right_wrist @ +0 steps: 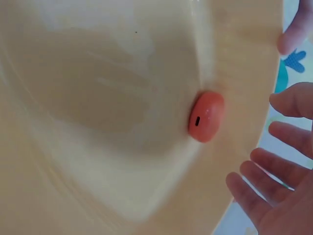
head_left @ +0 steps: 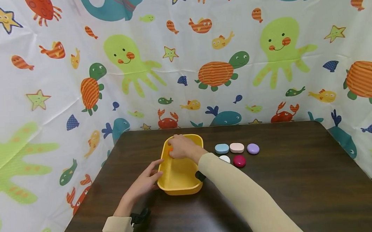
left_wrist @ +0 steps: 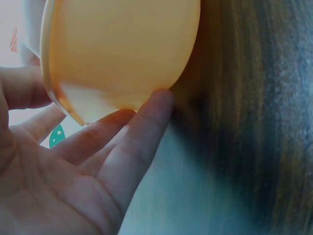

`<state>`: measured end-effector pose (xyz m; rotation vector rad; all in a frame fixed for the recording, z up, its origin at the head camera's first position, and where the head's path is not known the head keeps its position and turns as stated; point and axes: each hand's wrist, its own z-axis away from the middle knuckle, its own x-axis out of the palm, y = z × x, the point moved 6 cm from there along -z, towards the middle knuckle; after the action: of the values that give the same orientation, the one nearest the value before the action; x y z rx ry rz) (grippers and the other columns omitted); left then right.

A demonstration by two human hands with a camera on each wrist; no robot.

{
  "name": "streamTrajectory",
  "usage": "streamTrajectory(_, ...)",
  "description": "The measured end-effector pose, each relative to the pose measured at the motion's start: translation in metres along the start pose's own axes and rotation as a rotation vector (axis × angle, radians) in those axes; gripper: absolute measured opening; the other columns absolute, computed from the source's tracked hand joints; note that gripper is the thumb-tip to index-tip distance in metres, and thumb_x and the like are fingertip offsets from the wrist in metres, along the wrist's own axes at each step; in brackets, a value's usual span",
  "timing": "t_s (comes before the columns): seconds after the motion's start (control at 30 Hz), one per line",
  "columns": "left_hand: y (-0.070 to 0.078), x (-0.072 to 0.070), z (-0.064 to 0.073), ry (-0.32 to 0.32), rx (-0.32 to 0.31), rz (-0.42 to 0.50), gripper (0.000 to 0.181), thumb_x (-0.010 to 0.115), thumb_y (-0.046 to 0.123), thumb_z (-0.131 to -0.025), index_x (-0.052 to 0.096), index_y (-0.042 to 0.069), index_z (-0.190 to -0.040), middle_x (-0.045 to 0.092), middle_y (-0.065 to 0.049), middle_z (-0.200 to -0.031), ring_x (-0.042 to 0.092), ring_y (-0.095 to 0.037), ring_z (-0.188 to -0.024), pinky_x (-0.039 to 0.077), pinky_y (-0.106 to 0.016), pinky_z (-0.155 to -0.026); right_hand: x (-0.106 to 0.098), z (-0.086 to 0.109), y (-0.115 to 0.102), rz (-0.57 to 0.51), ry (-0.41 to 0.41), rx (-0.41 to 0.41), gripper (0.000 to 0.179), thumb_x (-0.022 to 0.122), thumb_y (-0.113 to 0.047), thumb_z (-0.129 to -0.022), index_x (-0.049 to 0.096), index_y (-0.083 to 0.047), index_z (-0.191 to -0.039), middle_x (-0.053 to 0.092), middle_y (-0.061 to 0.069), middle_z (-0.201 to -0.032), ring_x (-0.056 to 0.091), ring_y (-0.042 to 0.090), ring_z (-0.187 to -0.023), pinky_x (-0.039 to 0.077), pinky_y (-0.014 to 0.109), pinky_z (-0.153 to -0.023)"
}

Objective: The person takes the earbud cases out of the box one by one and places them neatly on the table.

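Observation:
A yellow plastic tub (head_left: 181, 192) stands on the table in the head view. My left hand (head_left: 145, 181) holds its left side, with the thumb at the rim and fingers (left_wrist: 146, 132) against the outer wall in the left wrist view. Inside the tub, a small rounded orange case (right_wrist: 207, 116) with a dark slot leans where floor and wall meet. My right hand (head_left: 185, 146) is over the far left part of the tub, partly covering the case in the head view. From the right wrist, its fingers (right_wrist: 274, 171) look spread and apart from the case.
Right of the tub lie small rounded cases: light blue (head_left: 221, 148), pink (head_left: 236, 148), purple (head_left: 253, 148), white (head_left: 225, 159) and magenta (head_left: 239, 161). The right forearm passes close to the white one. A sea-animal curtain (head_left: 178, 85) hangs behind the dark wooden table (head_left: 289, 159).

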<state>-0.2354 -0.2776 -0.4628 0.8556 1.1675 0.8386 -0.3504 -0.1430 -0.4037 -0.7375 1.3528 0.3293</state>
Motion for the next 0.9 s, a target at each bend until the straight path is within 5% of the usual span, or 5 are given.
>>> streamTrajectory(0.37, 0.0, 0.002, 0.0, 0.035, -0.002, -0.029, 0.051, 0.052, 0.019, -0.107, 0.037, 0.02, -0.155, 0.051, -0.026, -0.142, 0.062, -0.035, -0.117, 0.056, -0.052, -0.094, 0.012, -0.008, 0.002, -0.007, -0.038, 0.004, 0.041, 0.066, -0.032, -0.097, 0.063, -0.016, -0.134, 0.059, 0.004, -0.13, 0.052, 0.02, -0.111, 0.05, 0.036, -0.1)
streamTrajectory(0.67, 0.0, 0.002, 0.001, 0.045, -0.014, -0.023, 0.05, 0.054, 0.021, -0.106, 0.039, 0.023, -0.154, 0.051, -0.024, -0.144, 0.062, -0.035, -0.119, 0.055, -0.051, -0.095, 0.025, -0.01, 0.004, -0.044, -0.101, 0.008, 0.028, 0.071, -0.03, -0.093, 0.066, -0.016, -0.116, 0.059, -0.001, -0.101, 0.055, 0.018, -0.093, 0.052, 0.032, -0.087)
streamTrajectory(0.9, 0.002, 0.001, 0.002, 0.022, 0.011, -0.017, 0.052, 0.052, 0.02, -0.107, 0.036, 0.02, -0.156, 0.051, -0.027, -0.143, 0.062, -0.036, -0.119, 0.055, -0.053, -0.095, 0.026, -0.004, 0.0, -0.036, -0.159, 0.011, 0.026, 0.068, -0.028, -0.094, 0.065, -0.017, -0.117, 0.056, 0.0, -0.106, 0.052, 0.019, -0.098, 0.051, 0.034, -0.092)
